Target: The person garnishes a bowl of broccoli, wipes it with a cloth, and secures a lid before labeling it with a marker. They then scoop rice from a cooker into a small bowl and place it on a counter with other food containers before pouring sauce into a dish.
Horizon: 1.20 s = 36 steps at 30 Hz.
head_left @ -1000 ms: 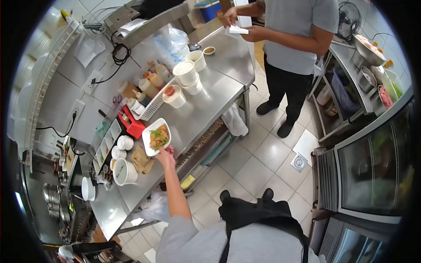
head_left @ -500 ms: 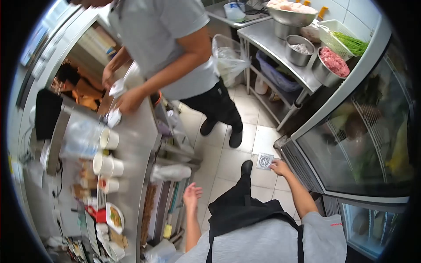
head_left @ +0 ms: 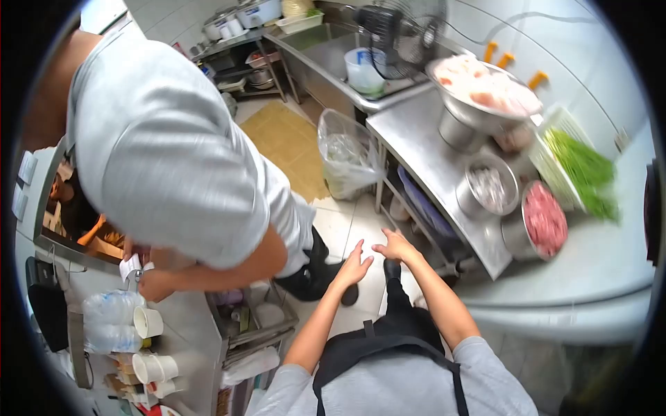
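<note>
Both my hands are out in front of my black apron (head_left: 374, 350), over the tiled floor. My left hand (head_left: 354, 265) has its fingers apart and holds nothing. Close beside it on the right, my right hand (head_left: 395, 245) is also empty, fingers spread. The two do not touch. A clear plastic bag (head_left: 343, 156) hangs beyond them by the steel table (head_left: 423, 132).
A co-worker in a grey shirt (head_left: 180, 159) stands close on the left, holding something white at the counter (head_left: 184, 333). On the right table are a bowl of pale meat (head_left: 485, 87), steel pots, a pot of pink meat (head_left: 546, 220) and a basket of greens (head_left: 583, 166).
My hands have come together in front of me, and my right hand has left the floor drain area. The view has moved forward, with the co-worker and right table now closer.
</note>
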Each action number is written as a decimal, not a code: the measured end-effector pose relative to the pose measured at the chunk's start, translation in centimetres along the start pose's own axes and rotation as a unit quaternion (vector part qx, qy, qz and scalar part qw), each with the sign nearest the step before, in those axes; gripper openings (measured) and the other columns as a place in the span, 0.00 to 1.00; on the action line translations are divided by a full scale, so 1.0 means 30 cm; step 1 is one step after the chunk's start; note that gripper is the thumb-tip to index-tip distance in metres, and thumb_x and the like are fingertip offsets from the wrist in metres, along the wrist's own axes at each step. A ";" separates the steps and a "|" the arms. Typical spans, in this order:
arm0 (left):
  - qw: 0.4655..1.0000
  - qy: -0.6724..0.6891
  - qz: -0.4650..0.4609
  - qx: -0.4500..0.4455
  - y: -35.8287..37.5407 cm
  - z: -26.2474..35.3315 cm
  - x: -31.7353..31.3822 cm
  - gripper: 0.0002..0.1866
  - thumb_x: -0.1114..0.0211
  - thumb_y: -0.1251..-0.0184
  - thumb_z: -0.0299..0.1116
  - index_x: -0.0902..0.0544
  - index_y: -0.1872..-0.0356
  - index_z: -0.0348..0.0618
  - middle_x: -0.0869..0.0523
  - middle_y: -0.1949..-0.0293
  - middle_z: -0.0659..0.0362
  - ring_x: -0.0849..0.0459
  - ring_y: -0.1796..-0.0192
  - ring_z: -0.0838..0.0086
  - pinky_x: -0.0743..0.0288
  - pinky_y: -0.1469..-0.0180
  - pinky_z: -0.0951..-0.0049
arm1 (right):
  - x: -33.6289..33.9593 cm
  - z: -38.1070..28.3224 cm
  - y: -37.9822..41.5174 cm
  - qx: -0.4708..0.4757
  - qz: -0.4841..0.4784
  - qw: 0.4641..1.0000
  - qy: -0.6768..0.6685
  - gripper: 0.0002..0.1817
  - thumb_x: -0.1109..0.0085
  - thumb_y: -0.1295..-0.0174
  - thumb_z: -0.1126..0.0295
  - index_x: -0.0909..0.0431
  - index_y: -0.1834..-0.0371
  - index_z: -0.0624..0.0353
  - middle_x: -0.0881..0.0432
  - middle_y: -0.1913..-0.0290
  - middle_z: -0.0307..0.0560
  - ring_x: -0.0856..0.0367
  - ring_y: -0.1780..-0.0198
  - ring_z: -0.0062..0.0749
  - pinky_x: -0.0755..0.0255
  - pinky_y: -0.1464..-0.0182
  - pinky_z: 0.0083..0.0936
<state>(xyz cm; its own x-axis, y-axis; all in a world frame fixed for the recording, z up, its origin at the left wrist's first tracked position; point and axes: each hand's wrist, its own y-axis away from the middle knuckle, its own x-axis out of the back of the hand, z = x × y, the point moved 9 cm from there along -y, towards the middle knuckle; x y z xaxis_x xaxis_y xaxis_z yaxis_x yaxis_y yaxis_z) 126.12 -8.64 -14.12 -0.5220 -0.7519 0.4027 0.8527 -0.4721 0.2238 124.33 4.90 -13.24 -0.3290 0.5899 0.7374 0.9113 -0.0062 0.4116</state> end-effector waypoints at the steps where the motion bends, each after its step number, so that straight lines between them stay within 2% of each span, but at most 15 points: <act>1: 1.000 -0.015 0.022 -0.002 -0.139 -0.035 0.024 0.37 0.42 0.39 0.39 0.48 0.35 0.30 0.36 0.39 0.35 0.34 0.37 0.50 0.41 0.37 0.61 | 0.145 -0.119 -0.014 -0.040 -0.010 0.996 -0.076 0.43 0.38 0.47 0.54 0.48 0.32 0.59 0.42 0.37 0.70 0.18 0.62 0.51 0.19 0.72 0.27; 3: 0.988 -0.091 0.099 -0.069 -0.399 -0.119 0.090 0.37 0.42 0.41 0.39 0.47 0.35 0.32 0.36 0.40 0.34 0.33 0.38 0.48 0.39 0.37 0.60 | 0.327 -0.265 -0.175 -0.007 0.011 0.996 -0.089 0.42 0.40 0.44 0.56 0.51 0.31 0.60 0.46 0.36 0.71 0.19 0.60 0.53 0.18 0.74 0.25; 5: 0.986 -0.090 0.102 0.096 -0.554 -0.224 0.170 0.40 0.41 0.43 0.41 0.49 0.34 0.34 0.35 0.42 0.32 0.33 0.39 0.46 0.38 0.39 0.58 | 0.494 -0.403 -0.296 0.019 -0.003 0.996 -0.085 0.41 0.41 0.43 0.57 0.52 0.31 0.60 0.26 0.52 0.67 0.17 0.69 0.46 0.20 0.78 0.31; 7: 0.965 -0.111 0.088 0.221 -0.661 -0.379 0.221 0.40 0.39 0.45 0.39 0.48 0.36 0.29 0.33 0.43 0.33 0.33 0.39 0.47 0.38 0.38 0.60 | 0.622 -0.512 -0.396 0.029 -0.048 0.991 -0.118 0.40 0.41 0.44 0.60 0.51 0.32 0.62 0.30 0.45 0.67 0.22 0.52 0.51 0.21 0.81 0.31; 9: 0.932 -0.112 0.087 0.334 -0.683 -0.440 0.290 0.42 0.39 0.46 0.41 0.48 0.36 0.28 0.32 0.44 0.33 0.31 0.41 0.46 0.37 0.39 0.59 | 0.689 -0.599 -0.532 0.064 -0.042 0.993 -0.089 0.38 0.42 0.44 0.60 0.47 0.33 0.63 0.26 0.49 0.65 0.20 0.56 0.50 0.21 0.81 0.31; 11: 0.933 -0.083 0.084 0.339 -0.764 -0.554 0.322 0.40 0.43 0.43 0.38 0.53 0.32 0.40 0.37 0.41 0.31 0.34 0.39 0.43 0.37 0.39 0.56 | 0.739 -0.669 -0.698 0.144 0.028 0.989 -0.031 0.35 0.41 0.43 0.60 0.42 0.36 0.65 0.27 0.47 0.65 0.18 0.62 0.50 0.23 0.83 0.31; 12: 0.930 -0.070 0.103 0.345 -0.793 -0.585 0.364 0.40 0.43 0.43 0.38 0.53 0.32 0.40 0.37 0.41 0.31 0.34 0.39 0.43 0.37 0.39 0.56 | 0.781 -0.737 -0.699 0.145 0.024 0.986 -0.082 0.33 0.41 0.43 0.61 0.38 0.38 0.67 0.22 0.55 0.64 0.18 0.72 0.48 0.26 0.84 0.32; 17: 0.852 0.019 0.130 0.507 -0.879 -0.860 0.481 0.41 0.51 0.43 0.31 0.63 0.31 0.37 0.50 0.33 0.34 0.46 0.32 0.46 0.51 0.31 0.53 | 0.818 -0.914 -0.897 0.152 -0.063 0.983 -0.081 0.32 0.42 0.42 0.61 0.39 0.39 0.71 0.20 0.73 0.62 0.21 0.85 0.42 0.26 0.84 0.32; 19: 0.871 0.039 0.168 0.460 -0.952 -0.893 0.573 0.36 0.50 0.43 0.32 0.52 0.34 0.33 0.40 0.38 0.33 0.39 0.35 0.44 0.46 0.33 0.55 | 0.787 -0.936 -1.042 0.126 -0.089 0.987 -0.053 0.32 0.44 0.41 0.62 0.40 0.38 0.69 0.20 0.69 0.64 0.20 0.83 0.42 0.25 0.84 0.31; 20: 0.888 0.059 0.185 0.417 -0.909 -0.741 0.665 0.39 0.47 0.49 0.33 0.49 0.35 0.25 0.35 0.40 0.33 0.34 0.37 0.51 0.43 0.35 0.63 | 0.761 -0.961 -1.096 0.141 -0.104 0.984 -0.040 0.32 0.44 0.41 0.62 0.40 0.38 0.69 0.20 0.69 0.64 0.20 0.83 0.42 0.25 0.84 0.31; 22: 0.878 0.084 0.229 0.411 -0.904 -0.755 0.756 0.38 0.46 0.47 0.33 0.48 0.36 0.25 0.34 0.42 0.32 0.33 0.38 0.50 0.40 0.36 0.63 | 0.681 -0.986 -1.215 0.099 -0.155 0.982 -0.039 0.32 0.48 0.38 0.59 0.45 0.36 0.68 0.22 0.56 0.65 0.19 0.80 0.49 0.24 0.84 0.34; 30: 0.801 0.155 0.360 0.452 -0.806 -0.832 1.120 0.37 0.43 0.45 0.35 0.46 0.37 0.26 0.31 0.44 0.33 0.30 0.40 0.49 0.36 0.39 0.63 | 0.457 -1.203 -1.553 0.102 -0.295 0.945 -0.096 0.33 0.49 0.37 0.56 0.46 0.35 0.67 0.33 0.42 0.67 0.19 0.78 0.53 0.23 0.85 0.37; 32: 0.791 0.101 0.435 0.418 -0.866 -0.861 1.237 0.31 0.43 0.46 0.36 0.34 0.41 0.30 0.23 0.51 0.37 0.23 0.47 0.52 0.29 0.46 0.64 | 0.439 -1.248 -1.672 0.096 -0.320 0.937 -0.104 0.33 0.50 0.37 0.56 0.46 0.35 0.67 0.34 0.41 0.66 0.19 0.78 0.54 0.23 0.85 0.37; 34: 0.874 0.082 0.315 0.361 -1.020 -0.860 1.350 0.19 0.42 0.47 0.34 0.21 0.54 0.36 0.17 0.60 0.44 0.18 0.58 0.56 0.25 0.55 0.65 | 0.448 -1.314 -1.790 0.095 -0.322 0.936 -0.108 0.33 0.52 0.36 0.56 0.48 0.35 0.67 0.37 0.38 0.64 0.18 0.75 0.54 0.23 0.86 0.36; 36: 0.907 0.005 0.317 0.276 -1.172 -0.839 1.497 0.11 0.42 0.49 0.32 0.15 0.66 0.41 0.15 0.67 0.49 0.17 0.65 0.60 0.25 0.62 0.65 | 0.471 -1.366 -1.946 0.096 -0.330 0.930 -0.131 0.33 0.53 0.35 0.56 0.48 0.35 0.68 0.37 0.38 0.64 0.18 0.76 0.54 0.24 0.89 0.34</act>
<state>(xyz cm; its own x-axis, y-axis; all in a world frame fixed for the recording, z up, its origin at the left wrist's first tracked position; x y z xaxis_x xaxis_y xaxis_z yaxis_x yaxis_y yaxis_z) 72.15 -37.39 -26.25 0.0805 -0.7975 0.5979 0.8616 0.3573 0.3606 56.35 -19.50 -4.89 -0.7836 0.5904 0.1932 0.5686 0.5564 0.6060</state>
